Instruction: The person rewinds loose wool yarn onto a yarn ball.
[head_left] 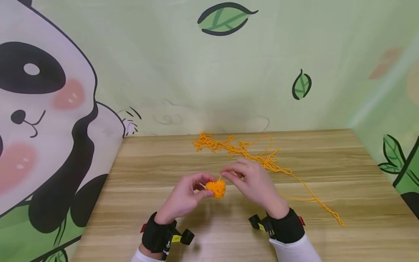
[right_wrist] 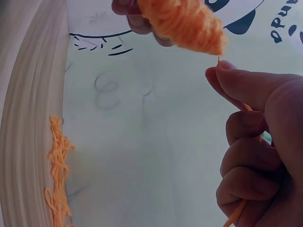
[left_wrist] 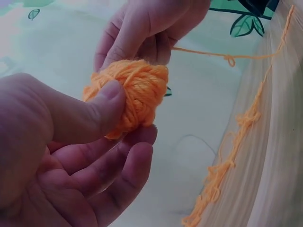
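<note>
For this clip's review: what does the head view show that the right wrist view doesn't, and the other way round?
Only the head view: the black wristbands, the white sleeves and the loose yarn's far right end on the table.

Only the right wrist view: dark lettering on the wall and the strand emerging below the right hand's curled fingers.

Both: the left hand at the yarn ball, the right hand pinching the strand, and tangled yarn.
</note>
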Demonstrator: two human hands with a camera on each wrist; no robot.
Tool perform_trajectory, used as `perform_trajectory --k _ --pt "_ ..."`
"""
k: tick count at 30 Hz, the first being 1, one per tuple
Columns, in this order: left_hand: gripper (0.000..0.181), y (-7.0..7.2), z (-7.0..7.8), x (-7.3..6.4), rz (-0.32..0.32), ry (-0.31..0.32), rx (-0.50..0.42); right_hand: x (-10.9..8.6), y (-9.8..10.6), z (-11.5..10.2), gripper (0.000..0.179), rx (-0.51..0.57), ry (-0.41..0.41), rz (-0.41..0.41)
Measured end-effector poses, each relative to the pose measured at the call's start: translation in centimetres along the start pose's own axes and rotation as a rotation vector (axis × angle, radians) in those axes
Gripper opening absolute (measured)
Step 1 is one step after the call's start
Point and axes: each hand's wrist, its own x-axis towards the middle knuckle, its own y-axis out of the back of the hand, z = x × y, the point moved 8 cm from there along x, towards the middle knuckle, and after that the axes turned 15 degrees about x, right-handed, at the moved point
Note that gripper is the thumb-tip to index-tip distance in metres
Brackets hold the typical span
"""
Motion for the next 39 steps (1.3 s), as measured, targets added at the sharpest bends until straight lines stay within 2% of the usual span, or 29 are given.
perform_trajectory --k 5,9,13,17,21,24,31,39 --pt "0.025 0.7 0.2 0.0 0.043 0.021 -0.101 0.3 -0.6 0.9 0.011 0.086 -0.059 0.014" --pt "0.026 1.6 0.4 0.0 0.117 0.032 -0.228 0.5 -1.1 1.6 0.012 0.175 -0.129 0.033" --pt "0.028 2.4 0.5 0.1 0.196 0.037 -0.324 0.6 -1.3 1.9 0.014 0.199 -0.192 0.063" --pt "0.031 3.0 0.5 0.4 0.282 0.034 -0.43 0.8 -1.8 1.8 0.015 0.214 -0.183 0.061" --pt "0.034 3.3 0.6 0.5 0.346 0.033 -0.505 0.9 -2.4 1.3 0.013 0.215 -0.117 0.043" --pt "0.035 3.4 0.6 0.6 0.381 0.049 -0.516 0.9 -2.6 0.9 0.012 0.182 -0.088 0.03" --pt "0.037 4.0 -0.1 0.4 0.475 0.136 -0.515 0.7 -2.9 -0.5 0.016 0.088 -0.072 -0.009" --pt "0.036 4.5 -0.5 0.2 0.524 0.17 -0.503 0.4 -3.2 -1.5 0.018 -0.021 -0.051 -0.049"
